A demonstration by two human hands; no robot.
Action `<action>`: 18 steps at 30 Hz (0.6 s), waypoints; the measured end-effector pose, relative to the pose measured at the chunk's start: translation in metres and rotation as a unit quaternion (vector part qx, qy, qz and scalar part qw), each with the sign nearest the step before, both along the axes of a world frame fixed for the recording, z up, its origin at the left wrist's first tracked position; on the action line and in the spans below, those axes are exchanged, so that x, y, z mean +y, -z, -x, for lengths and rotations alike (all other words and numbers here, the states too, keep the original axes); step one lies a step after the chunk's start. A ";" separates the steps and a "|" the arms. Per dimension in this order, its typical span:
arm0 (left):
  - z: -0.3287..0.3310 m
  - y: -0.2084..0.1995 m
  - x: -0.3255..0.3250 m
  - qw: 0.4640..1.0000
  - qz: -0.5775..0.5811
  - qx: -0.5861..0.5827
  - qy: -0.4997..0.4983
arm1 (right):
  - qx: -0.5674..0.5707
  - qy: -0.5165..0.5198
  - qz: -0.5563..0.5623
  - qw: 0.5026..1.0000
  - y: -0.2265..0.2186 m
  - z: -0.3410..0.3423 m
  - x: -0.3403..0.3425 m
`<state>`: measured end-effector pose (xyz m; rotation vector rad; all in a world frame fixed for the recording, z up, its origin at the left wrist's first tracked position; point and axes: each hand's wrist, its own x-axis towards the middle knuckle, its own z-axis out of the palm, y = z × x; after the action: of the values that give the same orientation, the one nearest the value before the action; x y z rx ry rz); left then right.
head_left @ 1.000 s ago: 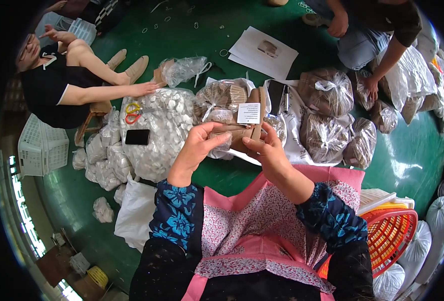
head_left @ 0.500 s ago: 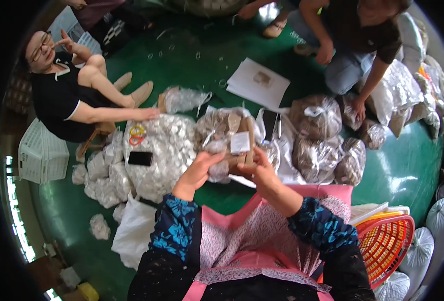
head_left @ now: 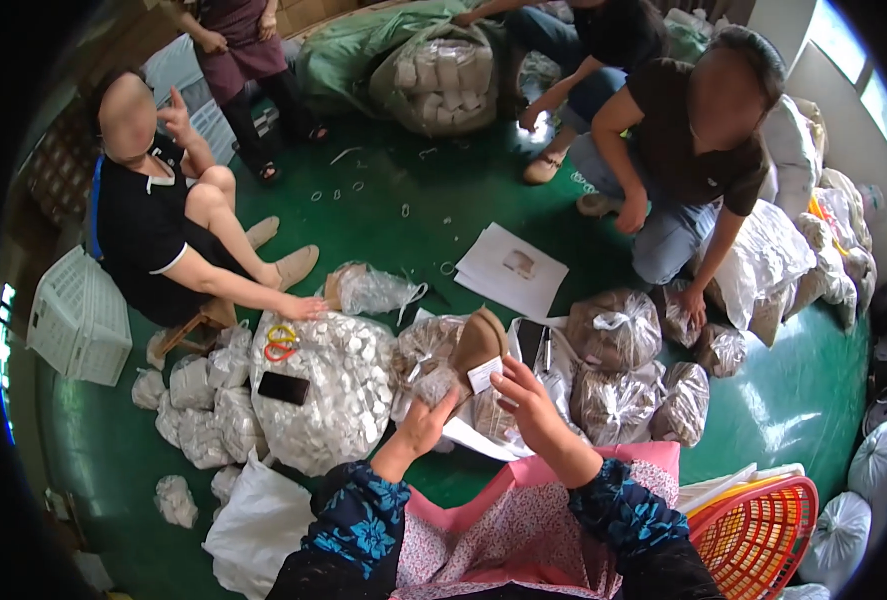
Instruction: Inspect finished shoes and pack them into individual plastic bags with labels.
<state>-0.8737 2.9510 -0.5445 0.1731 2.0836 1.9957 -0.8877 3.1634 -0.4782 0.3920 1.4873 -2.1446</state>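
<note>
My left hand is closed on the lower end of a brown, shoe-shaped piece, which stands up with its rounded end away from me. A small clear plastic bag shows beside that hand's fingers. My right hand is next to a white label on the brown piece, fingers stretched and apart; whether they touch it I cannot tell. Beneath lie clear bags of brown pieces. Left of them is a large clear sack of small white packets, bearing a black phone and scissors with yellow and red handles.
Tied bags of brown pieces line the right side. Papers lie on the green floor. A person sits at left, touching the sack; another crouches at right, hand on a bag. A red basket stands near my right arm.
The brown piece has been raised and turned, its rounded end now upward. My right fingers have opened from their hold. The view has tilted up, showing more people and a green sack.
</note>
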 end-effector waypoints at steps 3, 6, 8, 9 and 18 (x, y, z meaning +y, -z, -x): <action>-0.004 0.002 -0.002 1.000 0.023 0.016 -0.009 | -0.025 0.050 0.012 0.998 0.018 0.000 -0.001; 0.000 0.003 0.006 0.997 0.042 0.053 -0.020 | -0.012 0.063 0.018 0.998 0.020 0.004 0.003; 0.001 0.004 0.007 0.993 0.084 0.085 -0.002 | -0.013 0.060 0.007 0.998 0.013 0.006 0.006; 0.003 0.005 0.008 0.988 0.118 0.096 0.011 | -0.015 0.055 -0.002 0.998 0.013 0.008 0.006; -0.001 0.045 0.010 0.954 0.232 0.186 0.040 | -0.009 0.101 -0.081 0.992 0.042 0.013 0.013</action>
<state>-0.8725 2.9610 -0.5892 0.5663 2.6620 1.4568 -0.9004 3.1767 -0.5206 0.6419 1.6803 -2.1709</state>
